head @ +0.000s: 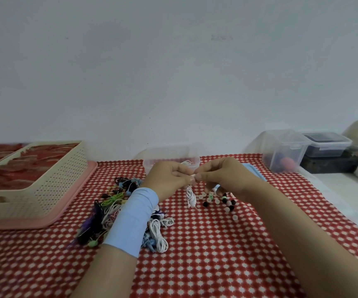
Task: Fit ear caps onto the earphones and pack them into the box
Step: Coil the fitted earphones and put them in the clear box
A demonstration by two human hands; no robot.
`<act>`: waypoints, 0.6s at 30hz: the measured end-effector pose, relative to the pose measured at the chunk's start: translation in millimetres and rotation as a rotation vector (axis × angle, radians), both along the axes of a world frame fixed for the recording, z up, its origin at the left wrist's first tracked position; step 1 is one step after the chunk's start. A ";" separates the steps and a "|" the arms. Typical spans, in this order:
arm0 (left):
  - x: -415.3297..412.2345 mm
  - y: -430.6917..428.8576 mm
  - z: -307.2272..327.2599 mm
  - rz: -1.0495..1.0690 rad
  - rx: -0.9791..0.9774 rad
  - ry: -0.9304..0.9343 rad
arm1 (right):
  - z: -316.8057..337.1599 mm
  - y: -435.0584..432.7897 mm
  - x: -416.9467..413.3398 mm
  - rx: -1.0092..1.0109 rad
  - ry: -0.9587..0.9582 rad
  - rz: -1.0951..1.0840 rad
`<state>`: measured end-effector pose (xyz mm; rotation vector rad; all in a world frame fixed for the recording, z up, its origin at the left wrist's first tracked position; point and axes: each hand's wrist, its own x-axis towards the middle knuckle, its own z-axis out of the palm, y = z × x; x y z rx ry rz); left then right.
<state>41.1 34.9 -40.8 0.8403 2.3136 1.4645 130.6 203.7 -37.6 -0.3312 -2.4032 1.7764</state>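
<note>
A plain pale wall (173, 61) fills the upper half of the view, evenly lit, with one faint smudge (high up, right of centre). Below it runs the table (195, 276), covered by a red cloth (44, 265) patterned with small white shapes. At the left edge a cream perforated basket (51, 190) sits on a pink tray (72, 201). Clear lidded containers (285, 147) stand at the far right, near a white surface (335, 186).

Even, soft light, no hard shadows or glare. Whole frame slightly soft. Wide-angle bending at left and right edges.
</note>
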 end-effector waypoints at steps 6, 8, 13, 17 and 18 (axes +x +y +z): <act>-2.2 -2.9 1.9 0.000 0.069 -0.032 | 1.2 -1.3 0.0 -0.010 0.067 0.005; -2.3 -5.8 3.0 -0.023 0.130 -0.088 | 1.9 1.8 0.9 -0.091 0.043 0.065; -4.6 -10.3 2.0 -0.115 0.168 -0.133 | -1.7 4.3 -1.1 -0.226 -0.013 0.115; -6.6 -11.0 0.6 -0.126 0.153 -0.118 | -5.6 1.4 -3.5 -0.181 -0.008 0.089; -7.0 -10.9 0.6 -0.126 0.177 -0.136 | -5.6 0.4 -3.5 -0.153 0.002 0.079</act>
